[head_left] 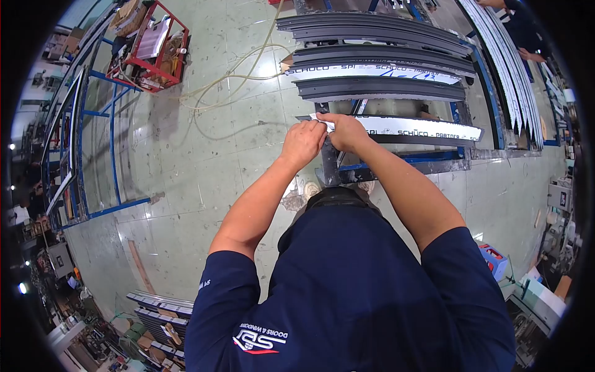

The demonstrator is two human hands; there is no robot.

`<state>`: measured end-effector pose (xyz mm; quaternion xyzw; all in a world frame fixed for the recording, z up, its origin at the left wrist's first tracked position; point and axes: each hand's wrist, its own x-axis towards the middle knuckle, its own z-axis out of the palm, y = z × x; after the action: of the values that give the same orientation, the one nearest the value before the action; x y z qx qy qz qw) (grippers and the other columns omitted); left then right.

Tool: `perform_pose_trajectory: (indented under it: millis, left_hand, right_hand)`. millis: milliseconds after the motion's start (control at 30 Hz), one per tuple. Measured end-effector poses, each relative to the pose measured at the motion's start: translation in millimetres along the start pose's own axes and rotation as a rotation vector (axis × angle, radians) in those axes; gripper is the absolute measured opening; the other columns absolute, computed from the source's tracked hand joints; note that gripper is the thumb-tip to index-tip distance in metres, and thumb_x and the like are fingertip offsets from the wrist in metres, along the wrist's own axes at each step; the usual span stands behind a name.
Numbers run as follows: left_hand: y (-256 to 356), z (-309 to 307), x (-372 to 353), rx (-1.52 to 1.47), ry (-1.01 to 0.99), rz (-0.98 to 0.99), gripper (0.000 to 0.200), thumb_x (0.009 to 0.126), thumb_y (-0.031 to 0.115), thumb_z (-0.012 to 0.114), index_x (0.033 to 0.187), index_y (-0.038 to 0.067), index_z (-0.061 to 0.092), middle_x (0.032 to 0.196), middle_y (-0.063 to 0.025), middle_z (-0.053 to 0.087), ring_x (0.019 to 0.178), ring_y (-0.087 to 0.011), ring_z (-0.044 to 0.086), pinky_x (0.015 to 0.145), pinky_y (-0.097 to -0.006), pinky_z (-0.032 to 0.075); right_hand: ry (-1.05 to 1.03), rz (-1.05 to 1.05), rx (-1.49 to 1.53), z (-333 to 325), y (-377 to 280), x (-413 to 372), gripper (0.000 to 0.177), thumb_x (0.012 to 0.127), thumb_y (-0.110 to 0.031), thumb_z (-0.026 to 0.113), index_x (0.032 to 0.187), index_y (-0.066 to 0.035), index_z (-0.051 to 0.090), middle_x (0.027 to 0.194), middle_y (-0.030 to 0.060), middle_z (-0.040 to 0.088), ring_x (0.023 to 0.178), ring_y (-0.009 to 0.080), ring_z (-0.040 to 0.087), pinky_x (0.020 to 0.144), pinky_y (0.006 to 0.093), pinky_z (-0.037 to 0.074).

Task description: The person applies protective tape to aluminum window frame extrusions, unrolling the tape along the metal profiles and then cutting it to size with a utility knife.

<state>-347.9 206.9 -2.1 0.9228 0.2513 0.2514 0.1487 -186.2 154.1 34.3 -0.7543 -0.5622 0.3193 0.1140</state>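
A dark profile with white printed film [421, 129] lies across the blue and black rack [331, 164], nearest to me. Both my hands are together at its left end. My right hand [347, 131] is closed on a small piece of white film [326, 123], its thumb and fingers pressed together. My left hand [304, 144] is closed right beside it, fingers curled; what it grips, if anything, is hidden. Farther away on the same rack lie several dark profiles [381, 90], one with white printed film.
A red cart [162, 53] stands at the upper left, near a blue frame [113, 146]. A pale hose [232, 75] loops over the floor. Long profiles [505, 74] stand at the right, beside a co-worker's hand [532, 56]. Stacked profiles [162, 316] lie at the lower left.
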Motion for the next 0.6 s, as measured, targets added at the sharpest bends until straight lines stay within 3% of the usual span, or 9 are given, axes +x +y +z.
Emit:
perform_pose_trajectory:
  millis: [67, 133, 167, 233, 300, 367, 433, 567, 600]
  left_hand:
    - [1.8, 4.9, -1.3, 0.001, -0.001, 0.006, 0.012, 0.089, 0.020, 0.066, 0.091, 0.009, 0.060, 0.083, -0.0097, 0.063, 0.078, -0.0315, 0.063, 0.072, -0.0437, 0.050]
    - [4.3, 14.1, -0.9, -0.075, 0.147, -0.245, 0.012, 0.091, 0.019, 0.065, 0.091, 0.008, 0.060, 0.083, -0.0122, 0.064, 0.078, -0.0344, 0.063, 0.070, -0.0444, 0.049]
    - [14.1, 24.2, 0.1, -0.071, 0.146, -0.241, 0.012, 0.091, 0.019, 0.065, 0.091, 0.008, 0.060, 0.083, -0.0122, 0.064, 0.078, -0.0344, 0.063, 0.070, -0.0444, 0.049]
    - [43.5, 45.0, -2.3, -0.307, 0.350, -0.787, 0.012, 0.094, 0.018, 0.062, 0.092, 0.006, 0.060, 0.085, -0.0145, 0.066, 0.079, -0.0368, 0.064, 0.070, -0.0449, 0.050]
    - [42.1, 38.5, -6.9, -0.292, 0.298, -0.776, 0.014, 0.096, 0.019, 0.061, 0.093, 0.005, 0.060, 0.087, -0.0154, 0.067, 0.080, -0.0357, 0.065, 0.070, -0.0438, 0.051]
    - [24.1, 19.8, -8.9, -0.292, 0.207, -0.517, 0.016, 0.095, 0.021, 0.063, 0.096, 0.006, 0.061, 0.085, -0.0147, 0.066, 0.077, -0.0325, 0.065, 0.069, -0.0421, 0.051]
    - [17.2, 6.7, -9.6, -0.343, 0.247, -0.477, 0.018, 0.096, 0.024, 0.063, 0.098, 0.007, 0.062, 0.081, -0.0124, 0.064, 0.073, -0.0301, 0.063, 0.067, -0.0408, 0.050]
    - [21.6, -4.0, -11.5, -0.299, 0.108, -0.734, 0.029, 0.093, 0.035, 0.066, 0.105, 0.009, 0.060, 0.077, -0.0106, 0.063, 0.073, -0.0295, 0.064, 0.065, -0.0409, 0.049]
    - [26.6, -3.8, -8.4, -0.258, 0.035, -0.819, 0.032, 0.091, 0.037, 0.068, 0.103, 0.010, 0.057, 0.082, -0.0139, 0.065, 0.078, -0.0336, 0.065, 0.068, -0.0442, 0.050]
  right_hand:
    - [-0.006, 0.024, 0.001, 0.6, 0.7, 1.3, 0.057, 0.081, -0.013, 0.065, 0.134, -0.034, 0.062, 0.113, 0.0136, 0.071, 0.103, 0.0333, 0.067, 0.086, 0.0405, 0.054]
    - [-0.017, 0.035, -0.001, 0.2, 1.4, 2.3, 0.057, 0.081, -0.011, 0.064, 0.133, -0.034, 0.062, 0.113, 0.0136, 0.071, 0.102, 0.0335, 0.067, 0.086, 0.0406, 0.054]
    - [-0.007, 0.009, 0.011, 0.1, 2.7, 3.1, 0.058, 0.081, -0.010, 0.062, 0.134, -0.034, 0.062, 0.112, 0.0138, 0.071, 0.102, 0.0337, 0.067, 0.086, 0.0407, 0.054]
    - [0.007, -0.003, 0.033, -0.6, -1.0, 1.7, 0.059, 0.080, -0.009, 0.061, 0.134, -0.033, 0.062, 0.112, 0.0141, 0.071, 0.101, 0.0340, 0.067, 0.086, 0.0408, 0.054]
    - [-0.023, 0.096, 0.036, -6.1, -8.6, -2.9, 0.062, 0.078, -0.007, 0.060, 0.134, -0.033, 0.062, 0.112, 0.0146, 0.071, 0.101, 0.0343, 0.068, 0.086, 0.0406, 0.054]
    - [-0.060, 0.095, 0.027, -8.9, -9.9, -0.8, 0.063, 0.077, -0.007, 0.061, 0.134, -0.033, 0.062, 0.112, 0.0147, 0.071, 0.102, 0.0340, 0.068, 0.086, 0.0407, 0.054]
    - [-0.046, 0.061, 0.033, -8.3, -8.6, -2.3, 0.061, 0.078, -0.008, 0.062, 0.134, -0.033, 0.062, 0.112, 0.0144, 0.071, 0.102, 0.0340, 0.068, 0.086, 0.0410, 0.054]
    - [0.005, 0.013, 0.068, 2.4, 2.6, 2.0, 0.059, 0.080, -0.009, 0.062, 0.135, -0.033, 0.062, 0.112, 0.0141, 0.071, 0.102, 0.0339, 0.068, 0.086, 0.0408, 0.054]
    - [0.004, 0.011, 0.066, 1.4, 2.8, 1.1, 0.059, 0.080, -0.009, 0.062, 0.135, -0.033, 0.062, 0.112, 0.0141, 0.071, 0.102, 0.0339, 0.068, 0.086, 0.0408, 0.054]
